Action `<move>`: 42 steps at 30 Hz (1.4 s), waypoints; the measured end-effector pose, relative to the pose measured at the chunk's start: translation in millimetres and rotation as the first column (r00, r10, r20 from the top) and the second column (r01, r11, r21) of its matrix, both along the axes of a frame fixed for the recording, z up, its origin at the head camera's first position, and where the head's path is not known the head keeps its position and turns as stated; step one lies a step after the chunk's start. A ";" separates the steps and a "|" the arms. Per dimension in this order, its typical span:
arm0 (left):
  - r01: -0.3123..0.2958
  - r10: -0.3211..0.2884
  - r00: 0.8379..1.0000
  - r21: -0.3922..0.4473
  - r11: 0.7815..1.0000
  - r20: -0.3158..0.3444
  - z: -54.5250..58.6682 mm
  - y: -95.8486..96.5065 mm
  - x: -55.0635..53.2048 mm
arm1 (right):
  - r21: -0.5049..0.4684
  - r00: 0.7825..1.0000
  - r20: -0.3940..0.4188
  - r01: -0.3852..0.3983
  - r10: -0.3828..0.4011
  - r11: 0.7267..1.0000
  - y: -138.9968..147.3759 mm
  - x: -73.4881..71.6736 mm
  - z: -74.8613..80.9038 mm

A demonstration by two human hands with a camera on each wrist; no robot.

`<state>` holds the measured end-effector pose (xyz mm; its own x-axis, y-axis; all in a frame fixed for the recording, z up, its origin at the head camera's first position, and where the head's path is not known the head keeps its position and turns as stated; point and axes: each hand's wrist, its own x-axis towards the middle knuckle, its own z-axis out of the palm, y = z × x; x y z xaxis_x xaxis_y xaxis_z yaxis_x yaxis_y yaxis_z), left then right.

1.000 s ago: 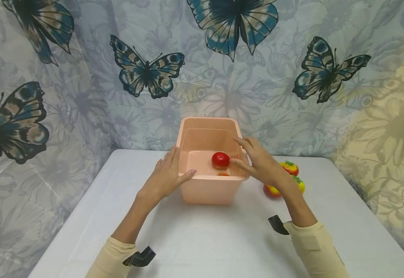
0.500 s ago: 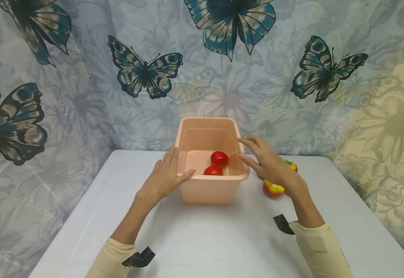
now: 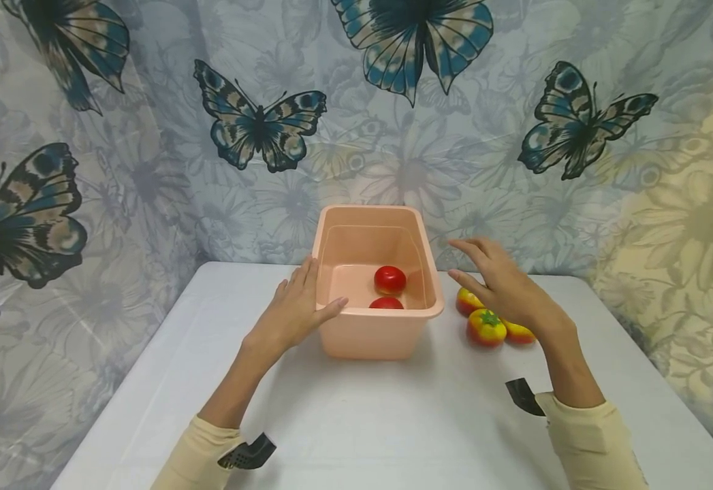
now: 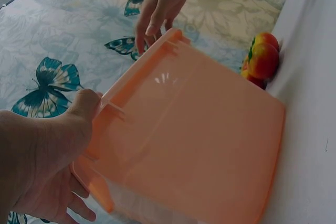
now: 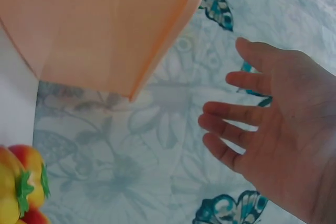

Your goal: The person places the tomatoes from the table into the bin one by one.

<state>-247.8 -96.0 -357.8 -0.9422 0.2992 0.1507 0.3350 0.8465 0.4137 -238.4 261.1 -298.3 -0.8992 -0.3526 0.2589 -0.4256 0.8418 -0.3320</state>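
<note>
A peach plastic bin [image 3: 374,337] stands on the white table. My left hand [image 3: 291,312] rests at its near left corner, thumb over the front rim and fingers nearly straight along the left side. Inside the bin lie two glossy red round fruits [image 3: 389,280], the nearer one partly hidden by the front rim. Off the bin's right side, my right hand [image 3: 503,286] hovers with spread, relaxed fingers and nothing in it, as the palm [image 5: 294,129] in the right wrist view shows. Below it sit several red-and-yellow artificial fruits [image 3: 486,329] with green leafy tops, partly covered by the hand.
The white table [image 3: 356,422] extends toward me and to both sides. Behind it hangs a grey-blue cloth [image 3: 387,163] printed with flowers and butterflies. Dark straps [image 3: 248,452] stick out from the cream sleeves [image 3: 589,442].
My right hand has drawn back from over the bin to its right side, above the fruits. A second red fruit has come into view in the bin. My left hand stays at the corner.
</note>
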 end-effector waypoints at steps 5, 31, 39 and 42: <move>-0.002 0.002 1.000 0.007 1.000 0.007 0.5 0.9 0.0 | 0.011 1.000 0.016 0.012 -0.012 1.000 10.3 3.8 2.2; 0.007 -0.007 1.000 0.003 1.000 0.001 2.0 1.1 1.2 | 0.378 0.955 0.085 0.232 -0.283 0.896 77.2 6.7 -16.7; 0.009 -0.009 1.000 0.016 1.000 0.002 1.6 1.2 1.5 | 0.419 0.918 0.190 0.244 -0.347 0.875 98.9 -0.4 -34.4; 0.010 -0.010 1.000 0.018 1.000 0.002 1.1 1.5 1.0 | 0.436 0.906 0.225 0.235 -0.358 0.869 108.3 -3.4 -43.5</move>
<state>-246.8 -94.5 -356.7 -0.9394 0.3062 0.1539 0.3427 0.8356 0.4294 -241.8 369.5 -341.8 -0.9888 -0.0730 -0.1303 -0.0712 0.9973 -0.0180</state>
